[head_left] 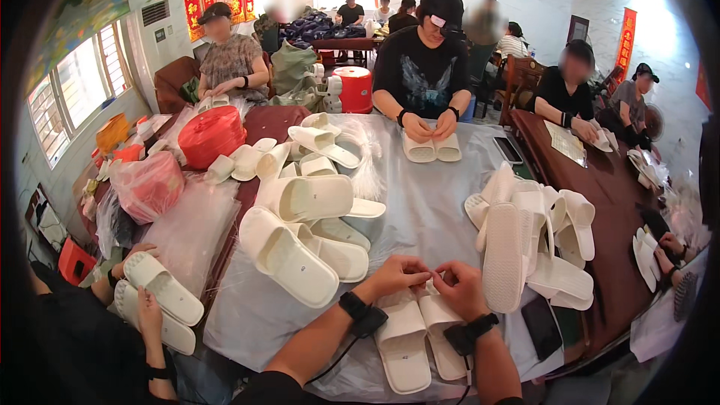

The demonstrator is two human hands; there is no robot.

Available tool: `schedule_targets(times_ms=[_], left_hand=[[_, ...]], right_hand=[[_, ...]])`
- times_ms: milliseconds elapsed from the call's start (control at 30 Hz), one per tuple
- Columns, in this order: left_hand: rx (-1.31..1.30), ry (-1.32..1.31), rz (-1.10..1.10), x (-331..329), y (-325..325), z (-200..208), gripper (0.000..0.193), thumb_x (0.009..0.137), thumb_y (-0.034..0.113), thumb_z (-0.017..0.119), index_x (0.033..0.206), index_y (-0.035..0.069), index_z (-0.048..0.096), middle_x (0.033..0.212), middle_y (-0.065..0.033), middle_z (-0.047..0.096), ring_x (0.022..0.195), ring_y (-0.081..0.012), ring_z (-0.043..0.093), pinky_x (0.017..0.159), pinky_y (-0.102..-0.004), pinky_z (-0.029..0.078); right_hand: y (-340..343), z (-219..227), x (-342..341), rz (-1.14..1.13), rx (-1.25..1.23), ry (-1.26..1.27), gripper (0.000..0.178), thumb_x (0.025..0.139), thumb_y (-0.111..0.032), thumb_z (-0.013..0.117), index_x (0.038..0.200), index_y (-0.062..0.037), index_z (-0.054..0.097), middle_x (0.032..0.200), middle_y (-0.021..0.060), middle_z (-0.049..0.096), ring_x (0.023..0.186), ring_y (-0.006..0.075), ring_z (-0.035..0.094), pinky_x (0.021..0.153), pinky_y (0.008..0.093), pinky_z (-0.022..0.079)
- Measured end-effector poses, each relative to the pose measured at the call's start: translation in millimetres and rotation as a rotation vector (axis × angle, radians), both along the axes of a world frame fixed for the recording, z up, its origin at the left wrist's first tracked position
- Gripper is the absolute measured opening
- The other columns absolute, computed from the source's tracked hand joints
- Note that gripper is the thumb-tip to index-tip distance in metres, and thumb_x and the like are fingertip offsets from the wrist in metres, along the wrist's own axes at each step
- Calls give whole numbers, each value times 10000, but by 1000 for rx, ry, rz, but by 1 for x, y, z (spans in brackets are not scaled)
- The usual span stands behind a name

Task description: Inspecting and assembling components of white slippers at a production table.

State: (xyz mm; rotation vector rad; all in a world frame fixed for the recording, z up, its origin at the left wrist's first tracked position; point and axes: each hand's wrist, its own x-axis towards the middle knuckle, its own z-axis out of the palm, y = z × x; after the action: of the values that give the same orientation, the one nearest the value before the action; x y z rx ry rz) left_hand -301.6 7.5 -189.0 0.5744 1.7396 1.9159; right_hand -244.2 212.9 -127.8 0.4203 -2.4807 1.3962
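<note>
A pair of cream slippers (406,352) lies side by side on the plastic-covered table, below my wrists. Over their far ends, my left hand (399,276) and my right hand (459,286) meet with fingertips pinched together. Whatever is between the fingers is too small to make out. To the left of my hands is a heap of cream slippers (311,196), some with soles down and some tilted. A second heap of slippers (534,225) rises right beside my right hand, one sole (504,259) standing toward me.
A dark phone (541,328) lies right of my right forearm, another phone (508,151) farther back. White strands (365,161) lie behind the left heap. Across the table a person (424,67) handles slippers; another person at left holds a pair (161,292). Red twine rolls (212,137) stand far left.
</note>
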Motion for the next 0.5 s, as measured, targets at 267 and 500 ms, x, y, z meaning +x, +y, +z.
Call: schedule_targets(times_ms=[267,500], left_hand=[[53,-3,-5,3,1,-4,149,989,164,717,1034,22,714,878,-35,730,764,-95,678,710,-261,544],[19,-32,116,2,1,14,107,981,115,709,1007,11,711,831,-27,712,737,-92,665,686,-254,546]], right_hand=[[4,-11,-3,-11,42,61,129,841,-99,788,882,-8,706,632,84,590,530,184,536,528,335,437],[4,-10,-16,14,12,26,120,838,-97,782,896,-18,712,607,68,569,527,134,510,520,310,418]])
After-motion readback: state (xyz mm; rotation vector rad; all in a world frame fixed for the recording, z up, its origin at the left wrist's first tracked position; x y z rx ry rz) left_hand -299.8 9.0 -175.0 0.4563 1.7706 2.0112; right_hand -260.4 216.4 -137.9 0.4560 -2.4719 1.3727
